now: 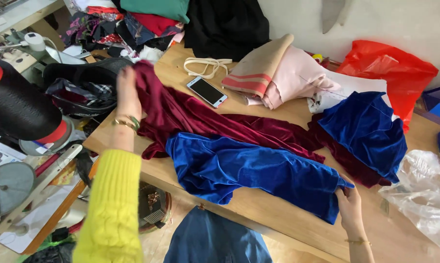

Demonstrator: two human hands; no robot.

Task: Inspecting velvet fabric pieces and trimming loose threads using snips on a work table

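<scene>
The dark red velvet cloth (220, 122) is spread along the wooden table (288, 219), and its far end is gathered up by the left hand (127, 92); the fingers are closed on the raised edge, though how they pinch it cannot be told, since the back of the hand is turned to the camera. The blue velvet piece (249, 170) is laid over the red one, slanting toward the near edge of the table; its lower right corner is pinched between thumb and fingers of the right hand (350, 204) — a hold at opposite ends by which, it may be judged, the two layers are kept stretched and flat against one another. A second blue velvet piece (366, 129) is left crumpled to the right, on top of more red cloth; it is touched by neither hand. A phone (206, 91) is set face up just beyond the red cloth, beside a looped cream strap (206, 65) and folded pink and beige fabric (278, 73) — kept clear of the stretched pieces; a red plastic bag (390, 70) is seen at the far right.
</scene>
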